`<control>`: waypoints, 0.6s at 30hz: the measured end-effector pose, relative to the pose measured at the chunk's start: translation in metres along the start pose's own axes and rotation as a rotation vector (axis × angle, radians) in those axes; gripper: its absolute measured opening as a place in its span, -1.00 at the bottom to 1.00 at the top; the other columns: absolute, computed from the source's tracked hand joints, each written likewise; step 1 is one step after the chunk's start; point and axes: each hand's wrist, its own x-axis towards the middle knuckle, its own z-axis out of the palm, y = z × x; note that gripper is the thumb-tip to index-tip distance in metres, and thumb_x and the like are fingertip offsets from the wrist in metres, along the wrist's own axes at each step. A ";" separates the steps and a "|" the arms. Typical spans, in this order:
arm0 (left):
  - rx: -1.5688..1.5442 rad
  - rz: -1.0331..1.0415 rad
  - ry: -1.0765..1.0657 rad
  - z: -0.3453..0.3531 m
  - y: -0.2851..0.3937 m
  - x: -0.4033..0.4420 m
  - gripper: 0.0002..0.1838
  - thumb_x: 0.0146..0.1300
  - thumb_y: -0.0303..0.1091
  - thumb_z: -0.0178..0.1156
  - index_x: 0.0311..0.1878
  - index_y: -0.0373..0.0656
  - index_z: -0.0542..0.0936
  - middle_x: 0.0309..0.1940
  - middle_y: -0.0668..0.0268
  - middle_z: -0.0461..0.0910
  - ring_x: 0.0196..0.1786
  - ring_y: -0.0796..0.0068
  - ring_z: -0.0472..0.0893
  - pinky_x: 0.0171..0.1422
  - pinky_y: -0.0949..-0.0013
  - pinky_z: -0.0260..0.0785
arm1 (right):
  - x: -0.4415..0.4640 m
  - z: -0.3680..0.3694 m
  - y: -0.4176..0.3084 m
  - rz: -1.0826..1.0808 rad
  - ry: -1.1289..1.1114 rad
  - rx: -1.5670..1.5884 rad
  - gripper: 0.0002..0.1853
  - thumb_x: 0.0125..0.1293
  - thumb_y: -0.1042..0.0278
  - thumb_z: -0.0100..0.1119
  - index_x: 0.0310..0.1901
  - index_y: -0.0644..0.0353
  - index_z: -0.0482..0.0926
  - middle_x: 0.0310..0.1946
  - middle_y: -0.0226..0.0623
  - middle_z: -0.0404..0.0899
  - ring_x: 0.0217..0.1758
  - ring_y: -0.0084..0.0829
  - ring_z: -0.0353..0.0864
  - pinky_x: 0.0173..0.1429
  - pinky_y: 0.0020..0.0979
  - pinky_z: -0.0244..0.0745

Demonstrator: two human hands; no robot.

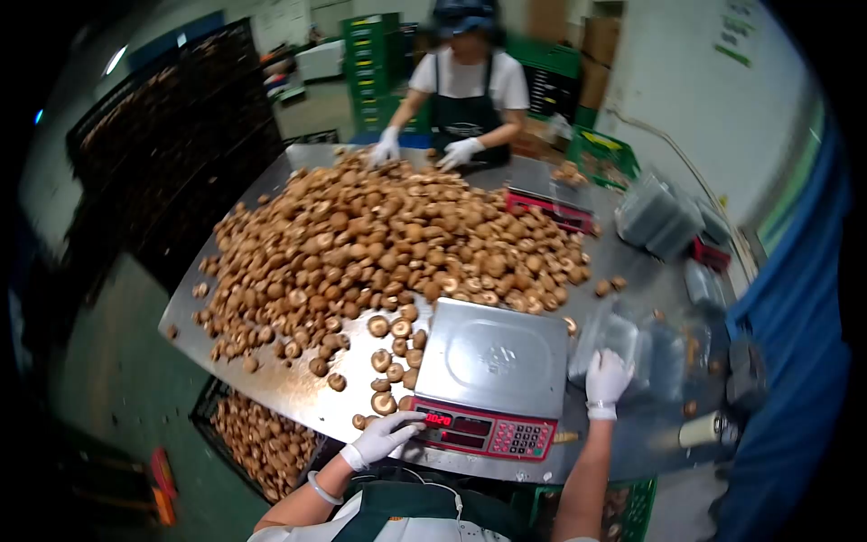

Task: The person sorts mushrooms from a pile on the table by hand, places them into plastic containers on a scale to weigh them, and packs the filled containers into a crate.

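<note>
My left hand (388, 437), in a white glove, rests at the left end of the red scale's display, its fingers stretched out and nothing in them. The scale (492, 357) has a bare metal plate and red digits lit. To its right, my right hand (608, 379), also gloved, reaches onto clear plastic trays (664, 361); its fingertips touch the near tray, and whether they grip it is unclear. A big heap of brown mushrooms (361, 244) covers much of the metal table (298, 397), with several loose ones beside the scale's left edge.
Across the table a co-worker (465, 99) in white gloves touches the heap. A second red scale (551, 210) stands at the back right, near stacked clear trays (659, 217). A crate of mushrooms (262, 443) sits below the left edge. A white roll (704, 430) lies at the right.
</note>
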 end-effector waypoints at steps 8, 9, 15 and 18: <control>-0.071 -0.167 0.416 -0.042 -0.026 -0.073 -0.67 0.37 -0.31 0.07 0.12 -0.26 0.49 -0.17 0.24 0.63 -0.06 0.52 0.59 0.12 0.46 0.39 | 0.008 -0.038 0.027 -0.013 -0.108 0.088 -0.86 0.07 0.41 0.09 -0.56 0.24 0.42 -0.61 -0.17 0.43 -0.51 -0.20 0.42 0.13 -0.15 0.32; -0.065 -0.166 0.449 -0.048 -0.032 -0.079 -0.67 0.37 -0.31 0.07 0.12 -0.27 0.48 -0.18 0.24 0.64 -0.07 0.51 0.59 0.12 0.45 0.39 | 0.012 -0.037 0.033 0.107 -0.105 0.266 -0.84 0.11 0.42 0.09 -0.56 0.26 0.39 -0.62 -0.23 0.39 -0.53 -0.29 0.36 0.02 -0.25 0.32; -0.029 -0.147 0.629 -0.087 -0.068 -0.092 -0.72 0.35 -0.38 0.04 0.05 -0.30 0.52 -0.23 0.24 0.64 -0.13 0.49 0.60 0.06 0.47 0.41 | 0.034 -0.097 0.051 0.235 0.515 0.881 -0.77 0.39 0.37 -0.07 -0.45 0.21 0.40 -0.38 -0.40 0.42 -0.25 -0.51 0.40 -0.10 -0.44 0.34; 0.008 -0.167 0.724 -0.112 -0.088 -0.082 -0.73 0.33 -0.42 0.05 0.03 -0.32 0.52 -0.25 0.31 0.60 -0.18 0.56 0.56 -0.01 0.51 0.41 | 0.019 -0.124 0.012 0.132 0.299 1.018 -0.75 0.40 0.34 -0.09 -0.41 0.28 0.47 -0.34 -0.28 0.50 -0.20 -0.43 0.47 -0.01 -0.36 0.38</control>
